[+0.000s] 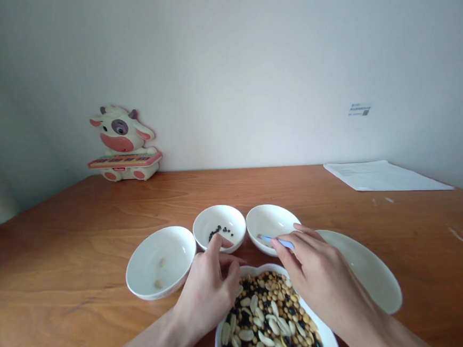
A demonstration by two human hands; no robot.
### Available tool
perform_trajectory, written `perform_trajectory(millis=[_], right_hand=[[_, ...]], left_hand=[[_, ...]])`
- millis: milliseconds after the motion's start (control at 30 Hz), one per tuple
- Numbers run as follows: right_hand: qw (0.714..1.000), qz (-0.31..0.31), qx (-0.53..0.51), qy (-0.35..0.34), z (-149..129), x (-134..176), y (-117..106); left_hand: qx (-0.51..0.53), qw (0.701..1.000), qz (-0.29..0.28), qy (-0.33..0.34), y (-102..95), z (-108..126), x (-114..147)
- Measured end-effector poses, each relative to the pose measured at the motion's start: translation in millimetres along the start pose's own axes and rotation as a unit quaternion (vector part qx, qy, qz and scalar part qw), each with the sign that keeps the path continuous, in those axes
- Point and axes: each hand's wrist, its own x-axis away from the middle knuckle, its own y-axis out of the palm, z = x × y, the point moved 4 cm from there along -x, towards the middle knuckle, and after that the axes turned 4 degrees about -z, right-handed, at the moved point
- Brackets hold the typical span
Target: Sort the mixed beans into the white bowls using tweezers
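Right hand [316, 263] out over the far edge of the mixed dish [328, 342], folks, pinching a slim light-blue tool [286, 243] between thumb and fingers, its tip poised inside the right small bowl [271, 218]! Left hand [210, 282], meanwhile, curls in at the dish's far left rim, forefinger reaching across our view of the middle bowl [219, 216]; whether it grips anything, I can't tell. And what a crowd in that dish: yellowish beans, dark beans and pale, split nuts [263, 328], all jumbled together between the wrists. Small black beans [219, 229] sit in the middle bowl, a couple of tan pieces [158, 283] in the left bowl [140, 263], while a white plate [369, 267] lies beyond the right wrist on the wooden surface [77, 255]. By my reading, this is sorting, caught at the placing stage; the next move calls for a steady tip kept inside that rim, and an easy, controlled release of anything it carries.
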Motion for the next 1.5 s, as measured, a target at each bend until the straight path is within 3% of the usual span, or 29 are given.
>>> perform_trajectory(millis=[200,367,533,767,1033,1500], right_hand=[[1.0,0.008,-0.002,-0.011,-1.2,-0.5,-2.3],[0.999,0.036,-0.017,-0.01,-6.5,1.6,-11.8],[0.985,0.093,-0.123,-0.083,-20.7,5.3,-30.4],[0.973,0.017,-0.2,-0.116,-27.2,7.8,-24.0],[0.973,-0.053,-0.182,-0.131,-26.9,11.2,-9.9],[0.973,-0.069,-0.173,-0.137,-26.8,11.3,-9.2]], left_hand=[[-0.017,1.0,0.009,0.001,1.5,-1.3,-0.4],[-0.002,0.999,0.007,0.048,2.2,4.3,2.6],[0.056,0.995,-0.03,0.078,4.4,5.7,2.3],[0.157,0.983,-0.098,0.005,9.9,-3.1,-2.0],[0.22,0.968,-0.101,-0.059,10.8,0.4,-4.2],[0.211,0.972,-0.097,-0.033,11.8,-0.6,-4.1]])
